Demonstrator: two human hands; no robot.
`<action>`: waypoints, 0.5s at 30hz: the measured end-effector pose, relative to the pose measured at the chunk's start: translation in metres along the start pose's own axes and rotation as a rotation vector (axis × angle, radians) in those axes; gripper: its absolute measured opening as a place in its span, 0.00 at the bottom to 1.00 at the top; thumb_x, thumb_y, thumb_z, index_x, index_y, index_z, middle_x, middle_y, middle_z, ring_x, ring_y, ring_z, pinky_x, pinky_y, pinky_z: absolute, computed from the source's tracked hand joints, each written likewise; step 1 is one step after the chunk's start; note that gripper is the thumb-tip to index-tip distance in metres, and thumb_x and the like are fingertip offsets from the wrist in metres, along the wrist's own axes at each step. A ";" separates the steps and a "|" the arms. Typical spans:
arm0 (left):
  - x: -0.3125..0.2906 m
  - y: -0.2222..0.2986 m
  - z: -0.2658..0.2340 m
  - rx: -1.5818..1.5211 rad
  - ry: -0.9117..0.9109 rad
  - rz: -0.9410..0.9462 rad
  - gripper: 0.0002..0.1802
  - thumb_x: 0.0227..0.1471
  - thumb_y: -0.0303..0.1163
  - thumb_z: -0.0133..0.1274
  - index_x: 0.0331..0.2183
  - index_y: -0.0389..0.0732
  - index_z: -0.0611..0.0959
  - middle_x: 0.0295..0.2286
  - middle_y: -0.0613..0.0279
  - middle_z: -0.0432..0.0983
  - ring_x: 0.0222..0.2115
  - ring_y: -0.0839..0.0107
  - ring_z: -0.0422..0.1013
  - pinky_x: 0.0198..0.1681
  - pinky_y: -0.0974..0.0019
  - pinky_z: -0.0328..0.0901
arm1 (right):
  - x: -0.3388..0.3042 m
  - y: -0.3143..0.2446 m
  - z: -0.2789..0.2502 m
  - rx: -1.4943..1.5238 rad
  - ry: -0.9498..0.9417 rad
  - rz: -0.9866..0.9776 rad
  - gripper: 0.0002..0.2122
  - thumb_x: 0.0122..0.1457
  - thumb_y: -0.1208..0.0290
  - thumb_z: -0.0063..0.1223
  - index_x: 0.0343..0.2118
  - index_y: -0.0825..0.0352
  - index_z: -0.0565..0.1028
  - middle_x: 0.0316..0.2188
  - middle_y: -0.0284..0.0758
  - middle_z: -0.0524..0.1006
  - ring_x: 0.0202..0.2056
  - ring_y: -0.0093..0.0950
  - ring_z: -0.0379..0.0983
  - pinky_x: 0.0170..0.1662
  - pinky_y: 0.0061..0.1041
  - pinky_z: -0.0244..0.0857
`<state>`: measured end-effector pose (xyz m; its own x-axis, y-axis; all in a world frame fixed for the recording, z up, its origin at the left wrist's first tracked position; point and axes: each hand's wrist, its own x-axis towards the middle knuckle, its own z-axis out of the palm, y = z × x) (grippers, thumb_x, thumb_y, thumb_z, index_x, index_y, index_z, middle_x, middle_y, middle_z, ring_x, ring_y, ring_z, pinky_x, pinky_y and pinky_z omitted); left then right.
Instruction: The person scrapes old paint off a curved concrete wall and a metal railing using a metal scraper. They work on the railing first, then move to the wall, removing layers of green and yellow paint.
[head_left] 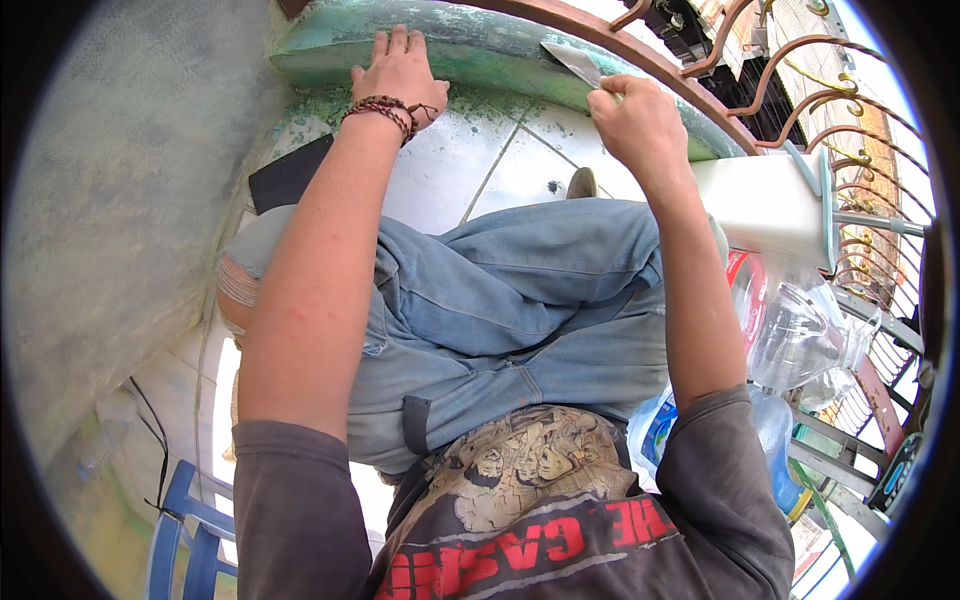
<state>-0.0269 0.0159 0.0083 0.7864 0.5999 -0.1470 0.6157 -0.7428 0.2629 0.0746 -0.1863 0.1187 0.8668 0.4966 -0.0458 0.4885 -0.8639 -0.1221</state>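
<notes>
Nearest lay the person's dark printed shirt (520, 520) and blue jeans (500, 300), knees bent in a crouch over a pale tiled floor (500, 160) flecked with green paint chips. To the near right, clear plastic bottles (800, 330) were bunched beside a white post (770, 205); to the near left stood a blue chair (185, 530) against a mottled wall (120, 200). Both forearms reached away from the body toward a green curb (470, 50) running under a rust-coloured curved railing (700, 80). The left hand (398, 70), a braided bracelet (385, 110) on its wrist, lay flat with fingers spread on the curb's top, apparently bracing. The right hand (635, 115) was closed tight around the handle of a scraper (572, 60), whose grey blade pointed far and left and met the curb's face just beyond the knuckles. The step in hand looked like scraping old paint off the curb, and much worn green remained. The next stroke would seem to call for keeping the blade low against the surface and pushing along it, with the left hand well apart from the edge. Beyond the railing, buildings were only partly visible.
</notes>
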 end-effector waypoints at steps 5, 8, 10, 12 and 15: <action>0.001 0.001 0.000 0.032 0.011 0.014 0.41 0.55 0.45 0.50 0.64 0.45 0.55 0.66 0.62 0.44 0.66 0.63 0.42 0.64 0.45 0.51 | -0.002 0.004 0.005 -0.012 0.056 -0.021 0.20 0.53 0.62 0.46 0.45 0.64 0.79 0.39 0.47 0.80 0.44 0.43 0.76 0.50 0.38 0.68; -0.002 -0.005 -0.002 0.029 0.021 0.004 0.40 0.55 0.45 0.51 0.64 0.45 0.55 0.66 0.61 0.44 0.66 0.63 0.42 0.64 0.46 0.51 | 0.004 -0.005 -0.002 -0.054 -0.013 -0.005 0.19 0.53 0.62 0.46 0.45 0.65 0.79 0.38 0.48 0.80 0.43 0.44 0.76 0.50 0.39 0.68; -0.005 -0.004 -0.001 0.040 0.007 0.018 0.40 0.55 0.45 0.51 0.64 0.45 0.56 0.66 0.60 0.45 0.66 0.62 0.42 0.64 0.47 0.51 | -0.006 0.002 0.000 -0.071 0.010 -0.023 0.19 0.53 0.63 0.46 0.45 0.65 0.79 0.38 0.49 0.79 0.43 0.44 0.77 0.49 0.39 0.69; -0.001 -0.002 -0.001 0.035 0.016 0.019 0.40 0.55 0.44 0.51 0.64 0.45 0.57 0.66 0.60 0.45 0.66 0.62 0.42 0.64 0.47 0.51 | 0.002 0.002 0.002 -0.057 0.033 -0.005 0.19 0.54 0.63 0.46 0.45 0.66 0.79 0.38 0.50 0.79 0.43 0.44 0.77 0.48 0.39 0.69; -0.004 0.000 0.000 0.022 0.005 0.025 0.39 0.56 0.44 0.50 0.64 0.46 0.57 0.66 0.60 0.44 0.66 0.62 0.42 0.64 0.44 0.50 | 0.000 0.004 -0.005 -0.123 0.008 -0.027 0.19 0.53 0.64 0.46 0.44 0.67 0.79 0.37 0.49 0.80 0.42 0.43 0.77 0.47 0.39 0.70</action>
<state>-0.0304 0.0134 0.0092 0.8016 0.5821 -0.1361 0.5966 -0.7642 0.2450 0.0766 -0.1901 0.1230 0.8535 0.5198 -0.0360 0.5202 -0.8541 -0.0003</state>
